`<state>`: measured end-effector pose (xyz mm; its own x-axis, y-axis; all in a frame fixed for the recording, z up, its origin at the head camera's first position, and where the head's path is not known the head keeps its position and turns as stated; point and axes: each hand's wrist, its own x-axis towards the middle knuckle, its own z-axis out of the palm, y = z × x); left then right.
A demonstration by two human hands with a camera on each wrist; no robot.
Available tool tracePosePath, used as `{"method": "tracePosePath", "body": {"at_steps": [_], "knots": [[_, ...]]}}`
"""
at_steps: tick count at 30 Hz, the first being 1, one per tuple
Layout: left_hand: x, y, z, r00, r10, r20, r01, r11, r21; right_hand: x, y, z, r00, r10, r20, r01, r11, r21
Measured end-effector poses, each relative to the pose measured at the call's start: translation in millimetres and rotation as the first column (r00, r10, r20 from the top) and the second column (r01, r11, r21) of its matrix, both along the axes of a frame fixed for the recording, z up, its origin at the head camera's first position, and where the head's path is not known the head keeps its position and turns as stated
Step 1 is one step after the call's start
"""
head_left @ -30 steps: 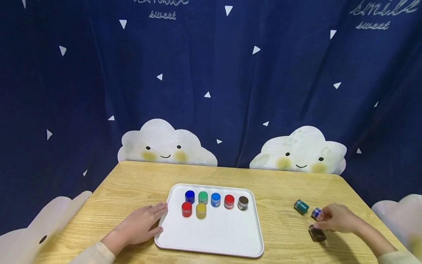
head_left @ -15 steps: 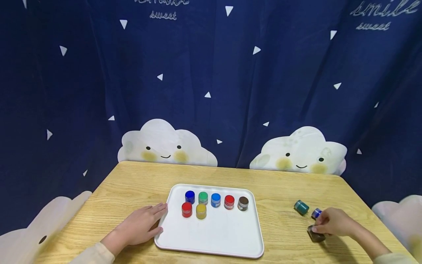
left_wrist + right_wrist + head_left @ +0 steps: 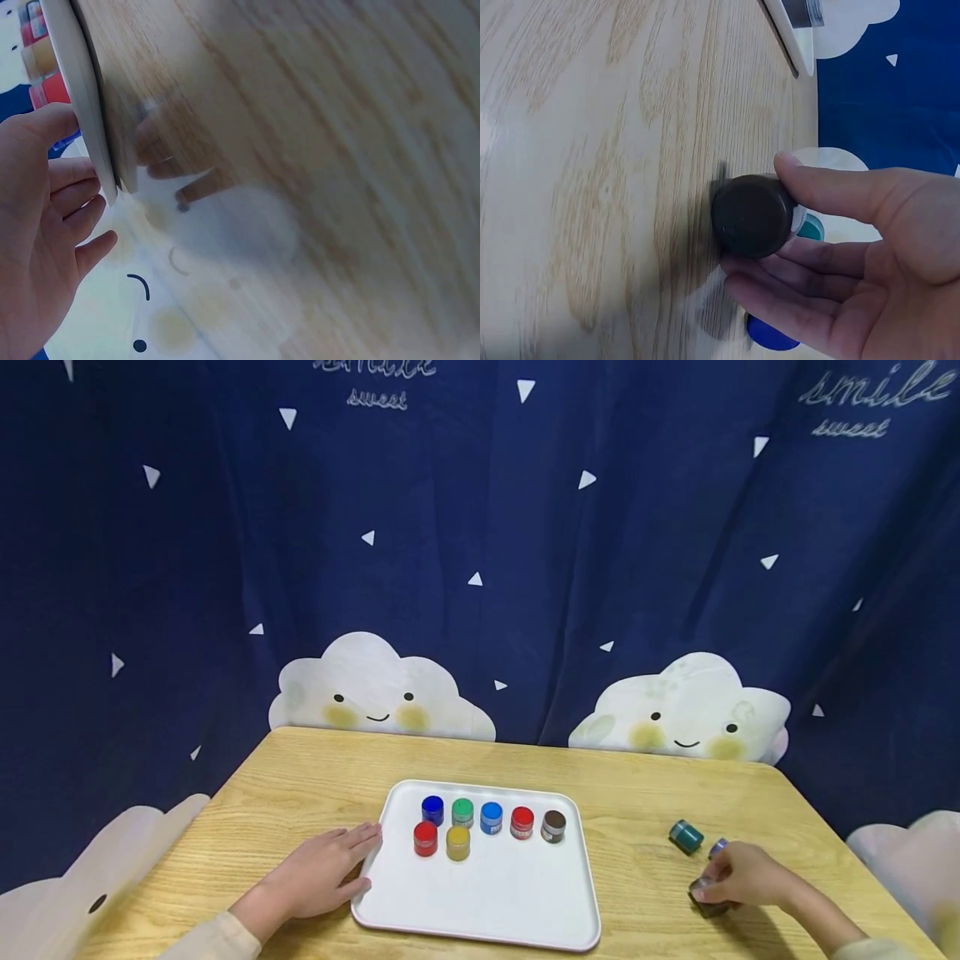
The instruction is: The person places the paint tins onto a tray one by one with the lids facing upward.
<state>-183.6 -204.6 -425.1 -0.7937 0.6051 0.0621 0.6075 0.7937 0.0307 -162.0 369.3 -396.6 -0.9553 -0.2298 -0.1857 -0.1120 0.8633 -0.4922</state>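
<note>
My right hand (image 3: pixel 750 872) pinches a dark brown paint jar (image 3: pixel 751 217) between thumb and fingers, low over the right side of the wooden table. In the right wrist view its dark lid faces the camera. Just behind that hand lies a blue paint jar (image 3: pixel 717 847), partly hidden by it. A teal paint jar (image 3: pixel 686 836) lies on its side a little farther back. My left hand (image 3: pixel 318 870) rests with extended fingers against the left rim of a white tray (image 3: pixel 480 910). In the left wrist view, the thumb and fingers touch the tray's edge.
Several paint jars stand upright on the tray. Its back row ends with a brown jar (image 3: pixel 553 827) on the right; a red jar (image 3: pixel 425 839) and a yellow jar (image 3: pixel 458 842) stand in front. A dark blue curtain (image 3: pixel 420 585) hangs behind the wooden table (image 3: pixel 637 793).
My right hand has shifted slightly left and toward me, and its grip has come round the brown jar, which has moved a little left. The left hand stays at the tray.
</note>
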Motion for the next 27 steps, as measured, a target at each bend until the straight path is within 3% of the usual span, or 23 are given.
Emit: {"method": "tracePosePath", "body": {"at_steps": [9,16,27], "knots": [[1.0,0,-3.4,1.0,0.0,-0.003,0.0,1.0,0.005,-0.2,-6,-2.6,0.995,0.097,-0.011,-0.098,0.995,-0.03],[2.1,-1,-3.4,1.0,-0.004,-0.01,0.004,1.0,0.002,-0.6,-13,-1.6,0.994,0.104,0.029,-0.102,0.992,-0.081],[1.8,0,-2.3,1.0,-0.007,-0.016,0.007,1.0,0.003,-9.1,-29,6.0,0.989,0.147,0.024,-0.144,0.985,-0.098]]}}
